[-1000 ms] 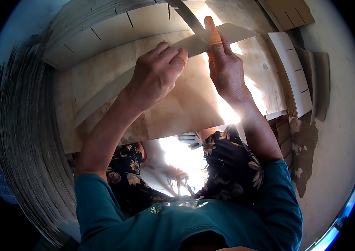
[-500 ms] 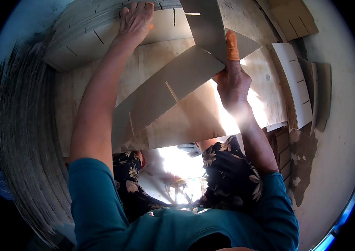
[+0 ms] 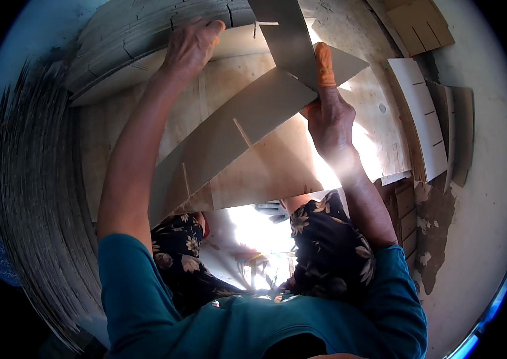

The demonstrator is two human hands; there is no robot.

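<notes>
My right hand (image 3: 331, 116), an orange finger cot (image 3: 324, 64) on its thumb, is closed on two slotted grey cardboard strips. They cross: one long strip (image 3: 229, 125) slants down to the left, and the other strip (image 3: 286, 36) rises past the top edge. My left hand (image 3: 192, 48) pinches the upper edge of a slotted cardboard strip (image 3: 232, 43) at the front of a stack. Its fingertips are partly hidden, with some orange showing at one of them. Behind that strip stands the stack of similar strips (image 3: 110, 48).
A wooden board (image 3: 265, 170) lies under my hands, above my knees. A tall pile of cardboard sheets (image 3: 44, 197) stands at the left. Slotted cardboard pieces (image 3: 418, 119) lean against the right wall (image 3: 486, 197), with more pieces (image 3: 420, 27) at the far right.
My left hand has come slightly lower and nearer, and the front strip now tilts off the stack. The crossed strips and my right hand have shifted a little to the left.
</notes>
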